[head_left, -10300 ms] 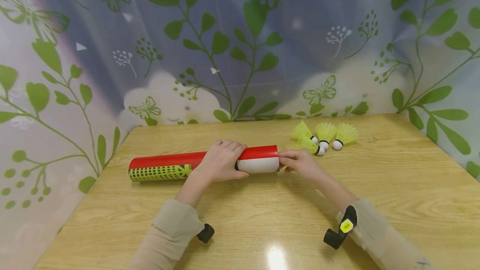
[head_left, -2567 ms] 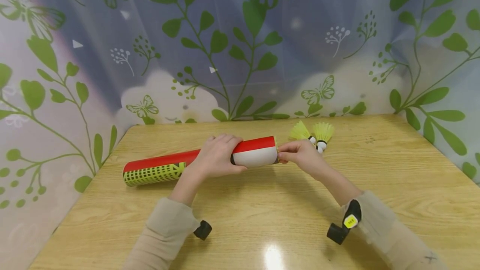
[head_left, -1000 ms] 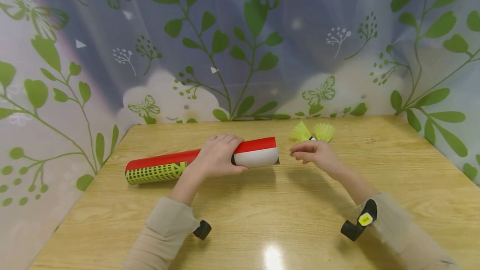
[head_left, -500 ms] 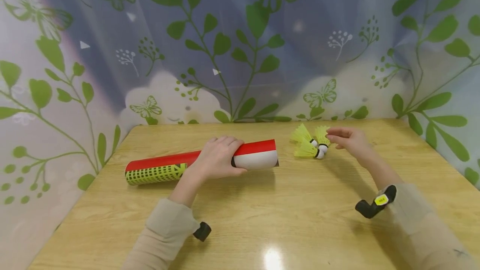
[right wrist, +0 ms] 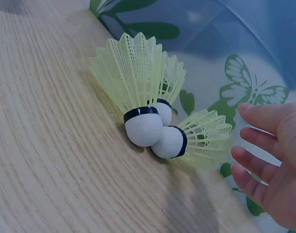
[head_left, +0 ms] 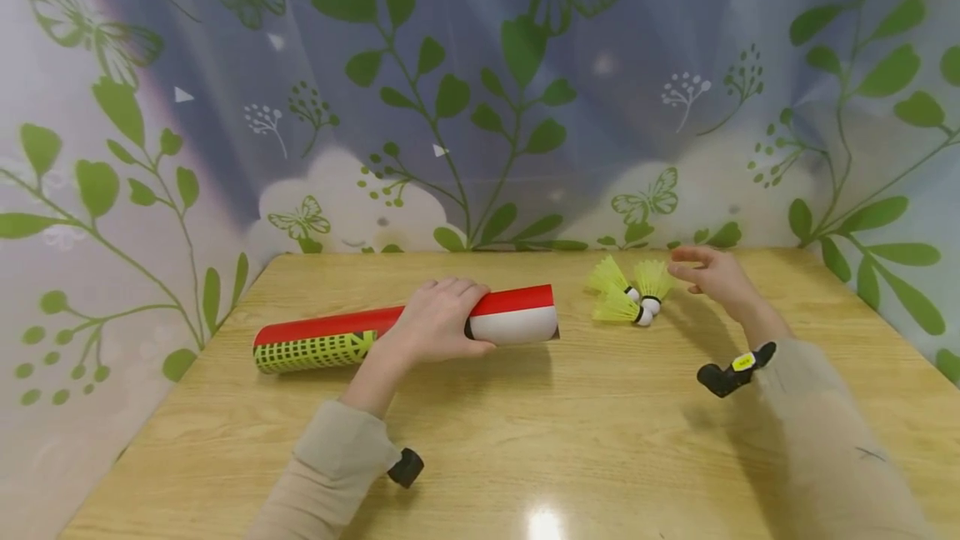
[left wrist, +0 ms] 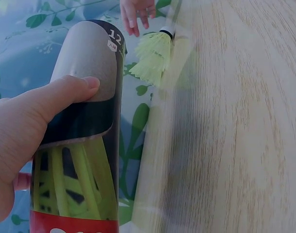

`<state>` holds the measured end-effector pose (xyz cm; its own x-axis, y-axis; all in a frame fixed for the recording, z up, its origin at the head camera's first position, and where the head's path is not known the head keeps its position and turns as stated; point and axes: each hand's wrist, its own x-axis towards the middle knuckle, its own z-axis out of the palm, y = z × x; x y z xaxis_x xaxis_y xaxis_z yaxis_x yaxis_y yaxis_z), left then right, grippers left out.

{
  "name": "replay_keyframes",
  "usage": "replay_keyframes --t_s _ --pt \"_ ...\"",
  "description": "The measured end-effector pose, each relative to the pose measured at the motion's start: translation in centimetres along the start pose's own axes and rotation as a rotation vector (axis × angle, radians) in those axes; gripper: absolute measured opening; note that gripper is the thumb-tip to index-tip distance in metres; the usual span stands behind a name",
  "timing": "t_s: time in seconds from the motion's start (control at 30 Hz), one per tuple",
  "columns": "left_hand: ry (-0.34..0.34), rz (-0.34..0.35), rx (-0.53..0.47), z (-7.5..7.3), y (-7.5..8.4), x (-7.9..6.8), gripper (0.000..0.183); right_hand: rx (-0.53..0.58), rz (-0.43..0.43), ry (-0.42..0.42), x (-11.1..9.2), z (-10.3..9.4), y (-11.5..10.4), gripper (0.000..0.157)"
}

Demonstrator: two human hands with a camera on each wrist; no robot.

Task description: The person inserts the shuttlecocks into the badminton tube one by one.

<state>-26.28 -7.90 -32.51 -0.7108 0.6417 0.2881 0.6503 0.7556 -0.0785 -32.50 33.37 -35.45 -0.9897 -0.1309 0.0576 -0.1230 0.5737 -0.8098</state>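
A long red, white and yellow-green shuttlecock tube (head_left: 513,325) lies slanted across the table, its right end tilted up. My left hand (head_left: 438,319) grips it past the middle, the thumb lying along its pale panel in the left wrist view. Three yellow shuttlecocks with white corks lie clustered right of the tube: one at the back left (head_left: 609,275), one in front (head_left: 617,307) and one on the right (head_left: 652,277). Beside the right one, my right hand (head_left: 720,277) holds nothing; its fingers are loosely bent and apart, close to a shuttlecock skirt (right wrist: 208,138) in the right wrist view.
The wood-grain table (head_left: 480,440) meets a curtain (head_left: 555,107) printed with leaves and butterflies, which rises along its back and sides. A black camera mount sits on each wrist, the right one (head_left: 727,377) hanging above the tabletop.
The far-right shuttlecock of the earlier group left the table; a yellow skirt showed at the tube's mouth under my right hand. That hand then moved right to the cluster. My left hand kept its grip.
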Motion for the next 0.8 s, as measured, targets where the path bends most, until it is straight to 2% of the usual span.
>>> replay_keyframes --t_s 0.17,0.4,0.8 --pt "-0.006 -0.003 0.006 0.1 0.0 0.2 0.07 0.025 0.013 -0.051 0.3 0.1 1.0 0.059" --pt "-0.004 0.008 0.011 0.2 0.2 0.1 0.07 0.029 0.013 -0.075 0.3 0.3 1.3 0.057" --pt "0.002 0.012 0.005 0.5 -0.1 0.1 0.069 -0.047 0.017 -0.037 -0.3 0.3 1.5 0.053"
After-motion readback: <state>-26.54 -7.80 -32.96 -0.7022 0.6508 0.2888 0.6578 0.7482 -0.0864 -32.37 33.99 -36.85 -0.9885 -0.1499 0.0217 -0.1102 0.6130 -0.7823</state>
